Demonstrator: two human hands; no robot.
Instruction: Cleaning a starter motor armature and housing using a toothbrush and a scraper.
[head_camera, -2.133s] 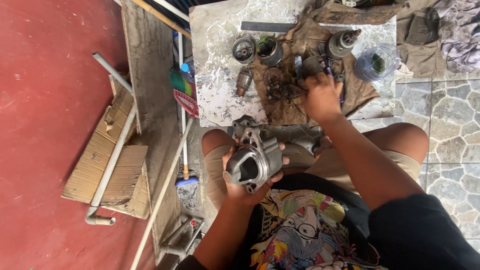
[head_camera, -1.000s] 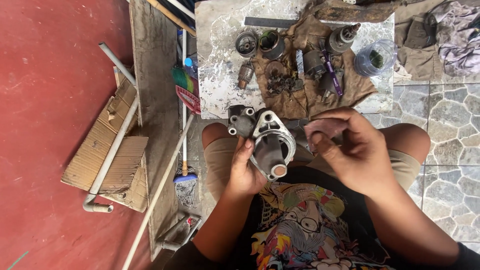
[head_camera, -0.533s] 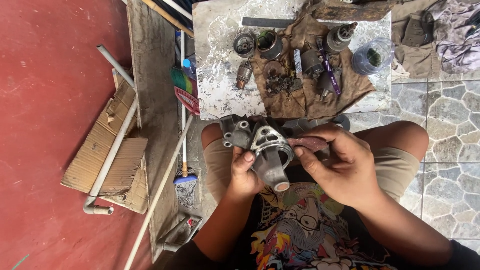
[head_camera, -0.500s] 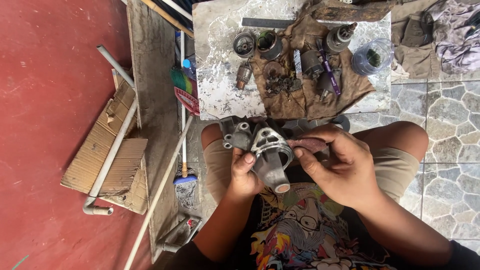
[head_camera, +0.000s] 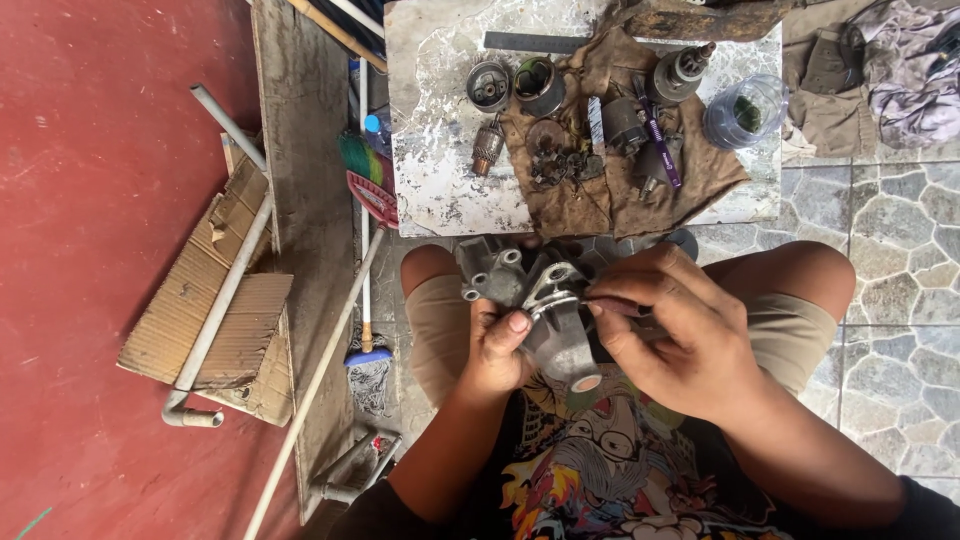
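1. Gripping from below, the left hand has its fingers curled shut around a grey cast-metal housing, thumb pressed on its face; the housing is held over the lap, between the knees.
2. The right hand closes over the housing's right side, fingertips pinched together at its upper rim; what they pinch is too small to tell.
3. Just beyond the knees lies a pale stone slab; open room remains along its left edge and near its bottom left corner.
4. A brown rag covers the slab's right half, carrying dark metal parts; 2 round cups sit near the top edge.
5. A clear jar stands at the slab's right edge.
6. A broom lies beside the left edge.
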